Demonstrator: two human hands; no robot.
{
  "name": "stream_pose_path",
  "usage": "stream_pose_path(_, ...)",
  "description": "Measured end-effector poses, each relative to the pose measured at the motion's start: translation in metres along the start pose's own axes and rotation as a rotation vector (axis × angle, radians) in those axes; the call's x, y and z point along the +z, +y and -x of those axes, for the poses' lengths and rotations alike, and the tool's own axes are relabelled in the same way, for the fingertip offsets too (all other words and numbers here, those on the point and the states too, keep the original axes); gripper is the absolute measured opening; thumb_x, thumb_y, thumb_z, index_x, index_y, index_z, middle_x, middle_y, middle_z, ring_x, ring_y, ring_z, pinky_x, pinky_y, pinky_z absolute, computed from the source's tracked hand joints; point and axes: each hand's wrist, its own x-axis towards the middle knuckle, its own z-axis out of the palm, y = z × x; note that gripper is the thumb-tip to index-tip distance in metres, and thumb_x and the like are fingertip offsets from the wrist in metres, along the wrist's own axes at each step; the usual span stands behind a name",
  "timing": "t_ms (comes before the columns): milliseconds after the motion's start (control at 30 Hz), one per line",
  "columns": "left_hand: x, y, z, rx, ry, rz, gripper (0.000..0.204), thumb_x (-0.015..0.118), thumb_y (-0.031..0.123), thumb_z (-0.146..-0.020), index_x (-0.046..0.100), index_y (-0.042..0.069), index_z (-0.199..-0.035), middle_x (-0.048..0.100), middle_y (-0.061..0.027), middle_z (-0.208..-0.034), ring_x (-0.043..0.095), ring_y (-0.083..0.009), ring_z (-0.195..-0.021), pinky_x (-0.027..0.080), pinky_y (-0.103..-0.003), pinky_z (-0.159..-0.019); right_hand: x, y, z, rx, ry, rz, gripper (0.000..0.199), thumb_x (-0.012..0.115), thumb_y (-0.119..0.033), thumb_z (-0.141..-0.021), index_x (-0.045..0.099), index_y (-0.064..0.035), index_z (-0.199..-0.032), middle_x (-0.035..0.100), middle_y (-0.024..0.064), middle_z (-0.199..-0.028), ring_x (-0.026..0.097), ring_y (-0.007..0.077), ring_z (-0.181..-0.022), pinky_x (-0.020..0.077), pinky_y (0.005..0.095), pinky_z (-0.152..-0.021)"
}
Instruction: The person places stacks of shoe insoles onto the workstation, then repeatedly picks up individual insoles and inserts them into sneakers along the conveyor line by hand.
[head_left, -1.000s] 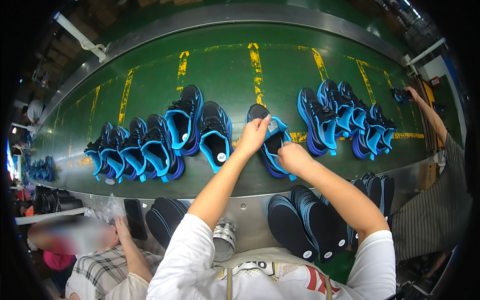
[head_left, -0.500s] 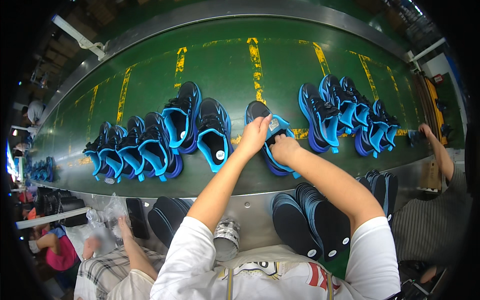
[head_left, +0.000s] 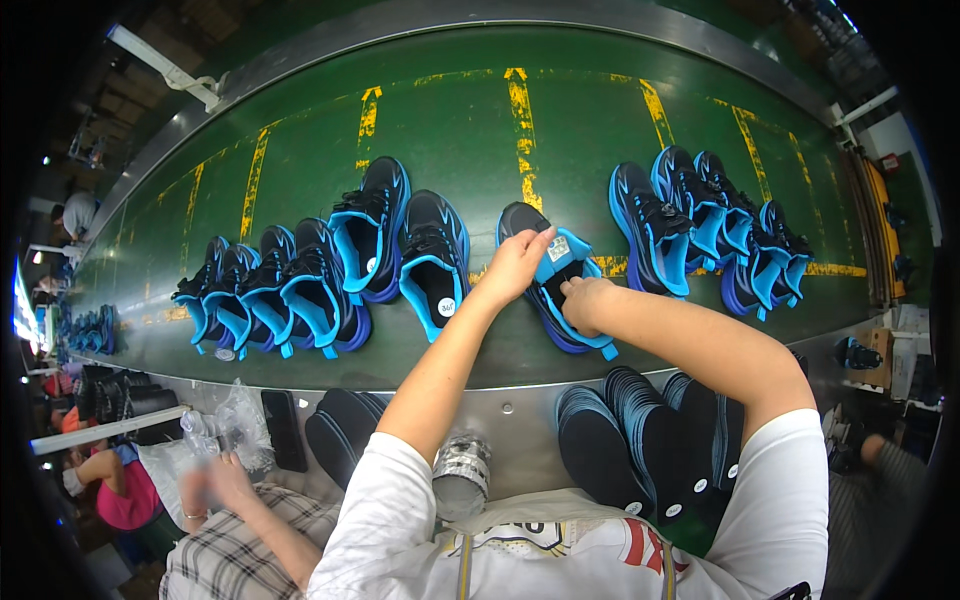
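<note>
The left hand (head_left: 515,268) has its grip closed to a pinch at the tongue (head_left: 562,250) of a black and blue shoe (head_left: 543,308), thumb and fingers nearly together. The right hand (head_left: 592,303) is curled over the same shoe's mouth, fingertips dipping inside; they are hidden there, so I cannot tell how far apart that grip is or whether it holds anything. The shoe sits on the green surface (head_left: 450,120) in front of the person, toe pointing away, between a left group of matching shoes (head_left: 322,290) and a right group (head_left: 655,230). Black insoles (head_left: 655,425) lie nearer the body.
</note>
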Motion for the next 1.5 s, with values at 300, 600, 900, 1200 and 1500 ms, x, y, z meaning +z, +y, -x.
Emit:
stream_pose_path(300,0.024,0.011,0.009,0.01,0.246,0.036,0.042,0.048,0.039,-0.085,0.055,-0.002,-0.079,0.047,-0.0017,-0.057,0.043,-0.0078,-0.054,0.035,-0.023,-0.048,0.001,0.005,-0.033,-0.105,0.206,0.371,0.056,0.072,-0.028,-0.056,0.059,-0.0023,-0.104,0.05,0.0122,-0.119,0.042,0.0266,-0.114,0.0289,0.0355,-0.097)
stream_pose_path(600,0.049,0.01,0.034,0.494,0.434,-0.348,0.03,0.055,0.017,-0.081,0.05,-0.008,-0.097,0.055,-0.0219,-0.082,0.053,-0.0382,-0.073,0.044,-0.039,-0.063,0.004,0.004,-0.031,0.058,0.332,-0.381,0.049,0.042,-0.016,-0.081,0.033,0.0023,-0.126,0.03,0.0182,-0.133,0.029,0.028,-0.123,0.0205,0.0371,-0.103)
stream_pose_path(900,0.043,0.002,0.033,0.624,0.334,-0.528,0.033,0.058,0.015,-0.079,0.046,-0.006,-0.102,0.052,-0.0168,-0.074,0.053,-0.0328,-0.062,0.044,-0.037,-0.054,-0.007,0.004,-0.069,0.056,0.289,-0.241,0.04,0.042,-0.018,-0.081,0.045,0.0,-0.117,0.039,0.0171,-0.127,0.037,0.0282,-0.117,0.0219,0.0383,-0.102)
stream_pose_path(1200,0.024,-0.025,0.025,0.16,0.566,-0.373,0.029,0.051,0.024,-0.084,0.05,-0.001,-0.098,0.053,-0.017,-0.069,0.054,-0.0333,-0.062,0.043,-0.036,-0.055,-0.015,-0.01,0.03,-0.161,-0.031,-0.179,0.05,0.032,-0.036,-0.08,0.063,0.0023,-0.088,0.058,0.0164,-0.102,0.05,0.0227,-0.103,0.0196,0.0382,-0.102)
stream_pose_path(1500,0.012,0.01,0.025,0.677,0.319,-0.856,0.029,0.066,0.015,-0.064,0.047,0.006,-0.084,0.042,-0.0091,-0.074,0.049,-0.0269,-0.068,0.039,-0.036,-0.057,0.074,-0.014,0.037,-0.057,1.185,-0.396,0.016,0.059,-0.021,-0.072,0.058,-0.0058,-0.076,0.054,0.0077,-0.087,0.049,0.0222,-0.093,0.0227,0.047,-0.096)
